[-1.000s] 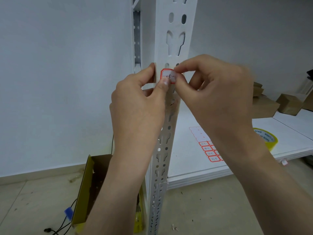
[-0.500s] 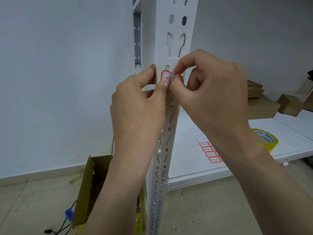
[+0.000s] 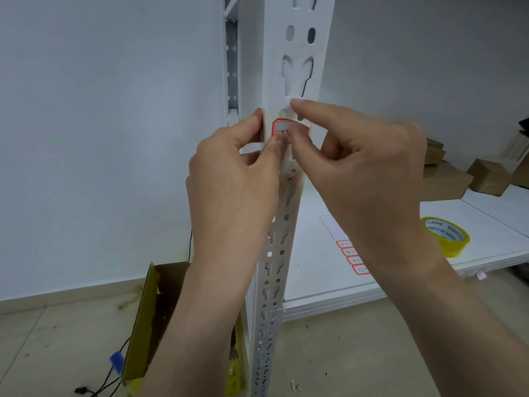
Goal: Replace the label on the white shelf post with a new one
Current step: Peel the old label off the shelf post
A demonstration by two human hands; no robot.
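The white shelf post (image 3: 297, 47), punched with slots and holes, stands upright in the middle. A red-bordered label (image 3: 280, 128) with handwriting lies flat on its front face at hand height. My left hand (image 3: 232, 184) grips the post, thumb on its left edge and index fingertip on the label's lower edge. My right hand (image 3: 360, 167) comes in from the right. Its thumb presses on the label's right half and its index fingertip touches the post just above. The label's right part is hidden by the thumb.
A sheet of red-bordered labels (image 3: 353, 260) and a yellow tape roll (image 3: 446, 236) lie on the low white shelf board (image 3: 486, 213). Cardboard boxes (image 3: 446, 181) stand behind them. On the floor, left of the post, an open carton (image 3: 148, 316) and a black cable (image 3: 100, 385).
My right index finger has lifted off the label's top right corner to the post above it, and the thumb now lies flat on the label. My left hand stays put.
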